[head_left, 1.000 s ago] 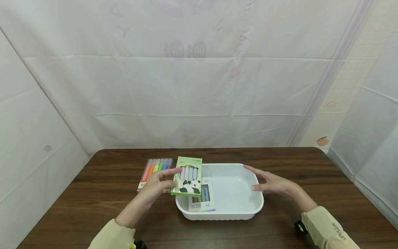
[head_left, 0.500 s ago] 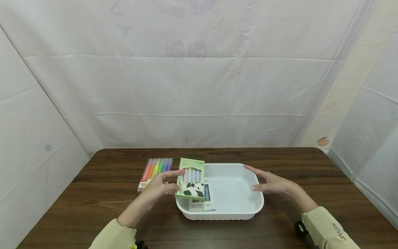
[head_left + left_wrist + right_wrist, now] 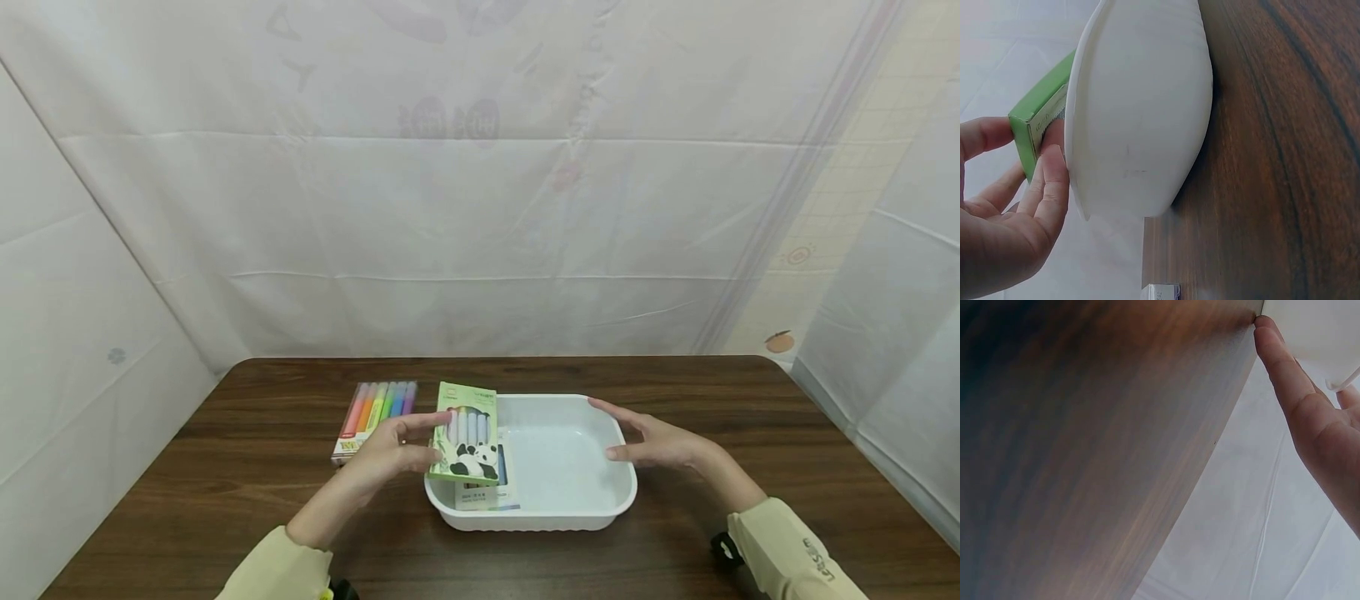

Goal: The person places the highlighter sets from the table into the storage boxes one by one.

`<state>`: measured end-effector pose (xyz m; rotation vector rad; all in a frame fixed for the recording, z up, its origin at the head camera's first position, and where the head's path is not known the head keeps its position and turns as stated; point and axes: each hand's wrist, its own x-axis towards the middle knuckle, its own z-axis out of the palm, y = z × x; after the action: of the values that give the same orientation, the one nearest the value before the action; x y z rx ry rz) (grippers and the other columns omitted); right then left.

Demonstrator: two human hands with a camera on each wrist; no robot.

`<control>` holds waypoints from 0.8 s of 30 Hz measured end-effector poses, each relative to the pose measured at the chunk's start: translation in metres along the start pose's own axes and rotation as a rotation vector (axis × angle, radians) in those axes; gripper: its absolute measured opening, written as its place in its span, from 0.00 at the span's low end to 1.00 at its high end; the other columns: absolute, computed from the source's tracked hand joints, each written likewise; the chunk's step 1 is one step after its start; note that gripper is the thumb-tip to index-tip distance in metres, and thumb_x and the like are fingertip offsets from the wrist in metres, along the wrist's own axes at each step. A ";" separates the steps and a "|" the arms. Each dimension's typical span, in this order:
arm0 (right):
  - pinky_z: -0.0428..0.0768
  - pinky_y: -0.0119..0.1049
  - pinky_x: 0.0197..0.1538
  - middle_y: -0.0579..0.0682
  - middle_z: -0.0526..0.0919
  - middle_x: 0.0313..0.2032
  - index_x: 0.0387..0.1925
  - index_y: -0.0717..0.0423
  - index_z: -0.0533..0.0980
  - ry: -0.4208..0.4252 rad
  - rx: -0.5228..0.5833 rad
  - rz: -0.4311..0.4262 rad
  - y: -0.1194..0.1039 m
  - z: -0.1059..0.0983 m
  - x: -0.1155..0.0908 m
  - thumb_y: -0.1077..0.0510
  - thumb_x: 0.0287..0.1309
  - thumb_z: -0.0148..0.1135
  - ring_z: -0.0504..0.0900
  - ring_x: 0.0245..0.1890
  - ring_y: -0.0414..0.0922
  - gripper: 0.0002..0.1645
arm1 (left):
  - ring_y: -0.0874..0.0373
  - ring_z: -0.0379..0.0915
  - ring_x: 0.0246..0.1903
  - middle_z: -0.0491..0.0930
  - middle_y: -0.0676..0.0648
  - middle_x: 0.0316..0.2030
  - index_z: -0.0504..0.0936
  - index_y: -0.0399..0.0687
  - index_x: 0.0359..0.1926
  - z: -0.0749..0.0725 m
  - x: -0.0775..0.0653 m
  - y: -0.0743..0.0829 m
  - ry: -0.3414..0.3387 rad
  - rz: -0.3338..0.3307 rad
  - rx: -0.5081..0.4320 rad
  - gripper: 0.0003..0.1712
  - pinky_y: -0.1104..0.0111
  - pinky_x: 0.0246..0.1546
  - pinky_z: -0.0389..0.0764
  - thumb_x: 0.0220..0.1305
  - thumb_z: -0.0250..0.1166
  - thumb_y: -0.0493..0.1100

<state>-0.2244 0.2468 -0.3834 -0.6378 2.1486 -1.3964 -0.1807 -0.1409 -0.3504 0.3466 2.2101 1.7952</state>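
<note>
Right sleeve (image 3: 791, 546) reads, seemingly, "Lets", the rest blurred.

Compared with the earlier head views, the left hand (image 3: 382, 457) is shifting rightward and slightly nearer the person, carrying the green panda marker box (image 3: 472, 442) farther over the white tray (image 3: 577, 471). The box's lower left corner, formerly jutting out past the tray's left rim, is now coming roughly into line with it. Inside the tray, the white window-front pen pack (image 3: 483, 499) is disappearing further under the box, leaving only a narrow strip of its window showing. Left of the tray, the rainbow highlighter pack (image 3: 381, 408) is showing more of its lower end as the hand is uncovering it.
</note>
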 end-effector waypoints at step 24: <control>0.76 0.50 0.47 0.69 0.46 0.66 0.69 0.56 0.45 0.001 0.007 -0.001 -0.001 -0.001 0.002 0.56 0.54 0.62 0.60 0.59 0.64 0.49 | 0.48 0.73 0.48 0.71 0.34 0.55 0.71 0.34 0.57 0.012 0.005 0.008 -0.052 -0.003 0.029 0.31 0.61 0.39 0.79 0.50 0.67 0.37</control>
<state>-0.2263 0.2455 -0.3829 -0.6355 2.1431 -1.4045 -0.1813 -0.1266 -0.3457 0.3912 2.2025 1.7341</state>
